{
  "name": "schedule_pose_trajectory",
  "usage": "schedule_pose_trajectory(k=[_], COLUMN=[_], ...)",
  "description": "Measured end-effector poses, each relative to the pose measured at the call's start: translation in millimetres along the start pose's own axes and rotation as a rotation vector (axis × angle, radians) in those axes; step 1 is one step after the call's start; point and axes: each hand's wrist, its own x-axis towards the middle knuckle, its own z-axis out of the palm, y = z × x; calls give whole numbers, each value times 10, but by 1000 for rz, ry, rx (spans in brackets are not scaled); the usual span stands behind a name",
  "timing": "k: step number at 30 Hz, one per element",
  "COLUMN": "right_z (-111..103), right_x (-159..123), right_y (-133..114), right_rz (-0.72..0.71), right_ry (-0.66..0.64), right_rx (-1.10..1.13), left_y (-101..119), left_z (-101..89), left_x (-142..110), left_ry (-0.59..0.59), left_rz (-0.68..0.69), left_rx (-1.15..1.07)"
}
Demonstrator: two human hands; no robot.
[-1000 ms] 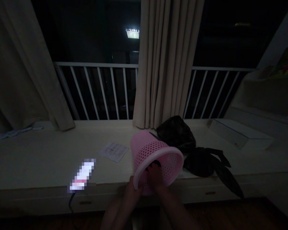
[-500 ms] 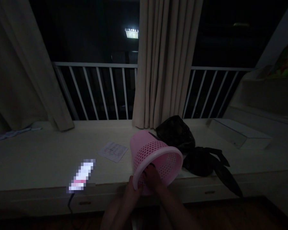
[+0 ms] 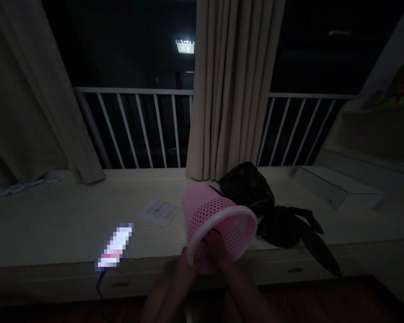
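Note:
A pink plastic wastebasket (image 3: 202, 197) with a band of round holes lies tilted at the front of the pale ledge, its mouth towards me. My left hand (image 3: 189, 260) is closed on the lower left of its rim. Inside the mouth is my right hand (image 3: 214, 247), close to the inner wall, with its fingers lost in shadow. Something thin and dark shows by those fingers, too dim to name. Right behind the basket sits a bulky black plastic bag (image 3: 247, 186). A knotted black plastic bag (image 3: 279, 229) lies to its right, with its ends trailing over the front edge.
A printed sheet of paper (image 3: 159, 213) lies left of the basket. Near the front edge is a lit phone (image 3: 116, 246), blurred out, with a cable (image 3: 98, 285) hanging down. A pale box (image 3: 340, 190) stands at the right. Curtains (image 3: 235, 89) and a white railing (image 3: 134, 92) line the back.
My right hand has shifted slightly inside the basket. The basket, my left hand and the bags look the same.

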Motion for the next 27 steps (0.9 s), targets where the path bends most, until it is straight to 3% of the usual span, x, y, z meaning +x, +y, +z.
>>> schedule_pose_trajectory(k=[12, 20, 27], right_z=[-126, -52, -6], right_x=[-52, -42, -44], right_y=[-30, -4, -43], right_rz=[192, 76, -82], right_ry=[64, -5, -17], right_rx=[-112, -20, 109], left_y=[33, -52, 13], left_z=[-16, 33, -5], left_x=[-5, 27, 6], left_ry=[-36, -15, -14], left_rz=[-30, -8, -28], left_rx=[-3, 10, -3])
